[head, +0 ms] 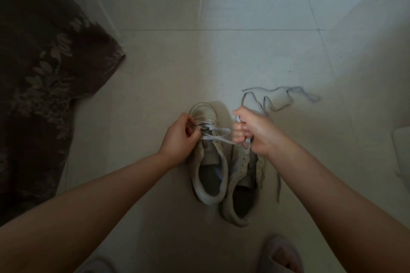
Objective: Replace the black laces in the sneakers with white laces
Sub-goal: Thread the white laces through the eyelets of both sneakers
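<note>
Two pale sneakers (209,175) sit side by side on the tiled floor. The right hand (253,132) clenches the white lace (218,134); the left hand (179,137) pinches it at the eyelets (pull evenly, keep it flat)

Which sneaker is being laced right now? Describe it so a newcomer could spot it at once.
On the pale tiled floor, two beige sneakers lie side by side between the forearms. It is the left sneaker, with its toe further from the camera. Only this one has a white lace across its lowest eyelets, stretched between the left hand and the right hand.
</note>
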